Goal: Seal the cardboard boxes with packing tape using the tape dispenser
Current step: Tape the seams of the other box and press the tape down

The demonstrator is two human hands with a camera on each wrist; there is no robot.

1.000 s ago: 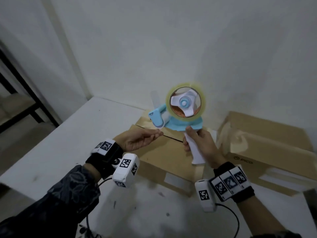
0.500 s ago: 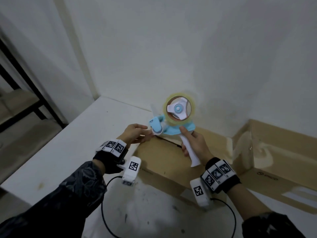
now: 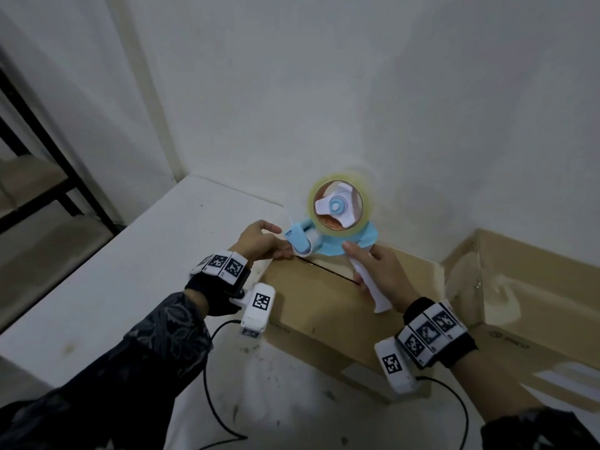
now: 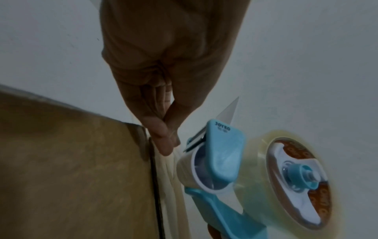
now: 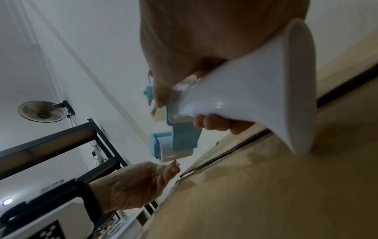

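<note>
A blue tape dispenser [image 3: 328, 241] with a clear tape roll [image 3: 339, 206] hovers over the far left end of a closed cardboard box [image 3: 324, 306]. My right hand [image 3: 357, 264] grips its white handle [image 5: 245, 105]. The roller end [image 4: 204, 161] sits just past the box's edge, close to the centre seam [image 3: 331, 271]. My left hand [image 3: 281, 241] is beside the roller, and its thumb and forefinger [image 4: 163, 142] pinch the free tape end [image 4: 171, 168], which hangs along the box's end face.
A second cardboard box [image 3: 526, 306] lies to the right, against the white wall. Both stand on a white table [image 3: 130, 271] set in a corner. A black metal shelf [image 3: 42, 177] stands to the left. Wrist-camera cables [image 3: 207, 394] trail across the near table.
Both hands and the dispenser moved down and left to the box's far left end. The left hand, earlier under the roller, now pinches the tape end beside it.
</note>
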